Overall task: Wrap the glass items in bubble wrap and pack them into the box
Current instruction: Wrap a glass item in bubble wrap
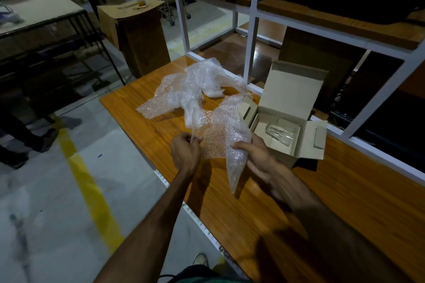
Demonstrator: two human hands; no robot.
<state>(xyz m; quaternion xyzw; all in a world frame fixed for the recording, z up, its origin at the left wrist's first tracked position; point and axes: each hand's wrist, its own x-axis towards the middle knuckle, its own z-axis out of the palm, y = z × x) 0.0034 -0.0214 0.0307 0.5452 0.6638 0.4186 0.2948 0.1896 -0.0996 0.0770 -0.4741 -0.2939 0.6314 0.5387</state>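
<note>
Your left hand (185, 153) had its fingertips pinched on a thin edge of the bubble wrap sheet (212, 138), pulling it up off the table. Your right hand (254, 153) was curled around a bubble-wrapped bundle (236, 156), thumb lying across the top, holding it just above the wooden table (264, 202). The bundle tapered to a loose tail below your grip; whether a glass sat inside it could not be told through the wrap.

Just beside your right hand stood the small open cardboard box (285, 122), lid flap upright at the back and side flaps folded out. Inside, between cardboard dividers, lay what looked like one clear glass item (279, 132), apparently bare rather than wrapped, though the dim light made that hard to confirm.

Farther out, a crumpled heap of spare bubble wrap (202, 82) lay near the white shelf frame (251, 30).

Judged from this, you were midway: one piece seemed to be in the wrapping stage in your hands, nothing clearly wrapped was yet in the box, and the glass in the box probably still needed wrapping. The box remained to be filled and closed.
</note>
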